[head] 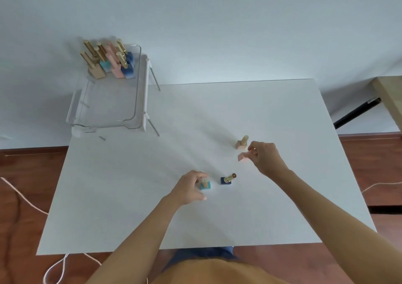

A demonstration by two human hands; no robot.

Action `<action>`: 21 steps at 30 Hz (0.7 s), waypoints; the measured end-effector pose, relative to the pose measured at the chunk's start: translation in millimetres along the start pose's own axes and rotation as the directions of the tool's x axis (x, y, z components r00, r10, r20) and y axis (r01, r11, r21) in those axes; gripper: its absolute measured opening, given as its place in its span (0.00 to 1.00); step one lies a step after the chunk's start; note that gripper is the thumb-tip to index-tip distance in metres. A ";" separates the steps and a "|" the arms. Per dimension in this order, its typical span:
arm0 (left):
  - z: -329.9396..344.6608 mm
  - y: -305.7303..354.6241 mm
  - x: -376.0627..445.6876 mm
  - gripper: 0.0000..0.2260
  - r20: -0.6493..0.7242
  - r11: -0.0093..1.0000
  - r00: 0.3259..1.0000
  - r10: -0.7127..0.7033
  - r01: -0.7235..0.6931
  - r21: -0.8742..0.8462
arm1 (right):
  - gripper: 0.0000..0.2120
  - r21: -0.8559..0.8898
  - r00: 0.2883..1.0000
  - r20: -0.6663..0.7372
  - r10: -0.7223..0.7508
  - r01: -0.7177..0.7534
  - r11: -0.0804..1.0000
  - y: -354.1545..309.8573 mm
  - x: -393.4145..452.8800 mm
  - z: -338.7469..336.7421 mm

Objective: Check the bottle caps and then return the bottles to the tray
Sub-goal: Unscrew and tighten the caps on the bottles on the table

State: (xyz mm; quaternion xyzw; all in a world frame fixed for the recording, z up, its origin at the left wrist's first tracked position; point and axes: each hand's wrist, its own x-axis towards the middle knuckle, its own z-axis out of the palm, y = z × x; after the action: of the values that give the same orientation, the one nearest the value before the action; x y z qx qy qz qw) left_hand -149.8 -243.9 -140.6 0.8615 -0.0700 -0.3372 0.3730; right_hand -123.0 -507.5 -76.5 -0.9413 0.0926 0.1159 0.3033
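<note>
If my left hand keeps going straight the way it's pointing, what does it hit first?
The left hand would meet the teal bottle first; its fingers already curl around the cap. Beyond that stands the dark blue bottle, though depth is hard to judge.

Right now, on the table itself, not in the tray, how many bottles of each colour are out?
Teal bottle, at the left hand: 1
Dark blue bottle: 1
Beige bottle: 1
Pink bottle, in the right hand: 1
Total: 4
</note>
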 end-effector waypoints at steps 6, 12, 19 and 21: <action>15.1 -4.6 5.0 0.12 -0.204 0.996 0.977 0.061 -0.072 -0.046 | 0.05 -0.125 0.999 0.036 -0.008 0.013 0.992 1.0 10.3 14.7; 14.2 -3.9 6.4 0.10 -0.234 0.994 0.968 0.094 -0.105 -0.035 | 0.12 -0.201 0.999 0.016 -0.029 0.031 0.979 -2.8 10.2 16.3; -23.3 28.5 -7.4 0.08 -0.273 0.979 0.944 0.185 -0.203 -0.037 | 0.14 -0.161 0.975 -0.060 -0.216 0.204 0.966 -43.8 -23.8 -7.9; -36.3 42.9 -9.6 0.09 -0.291 0.970 0.926 0.241 -0.243 0.029 | 0.17 -0.024 0.927 0.085 -0.365 0.368 0.930 -66.0 -35.7 -18.2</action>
State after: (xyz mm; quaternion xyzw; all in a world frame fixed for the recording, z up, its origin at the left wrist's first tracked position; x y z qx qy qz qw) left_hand -128.4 -249.3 -88.0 0.8853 -0.1185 -0.1579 0.4210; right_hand -138.0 -461.8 -16.1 -0.9425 -0.0989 0.0960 0.3044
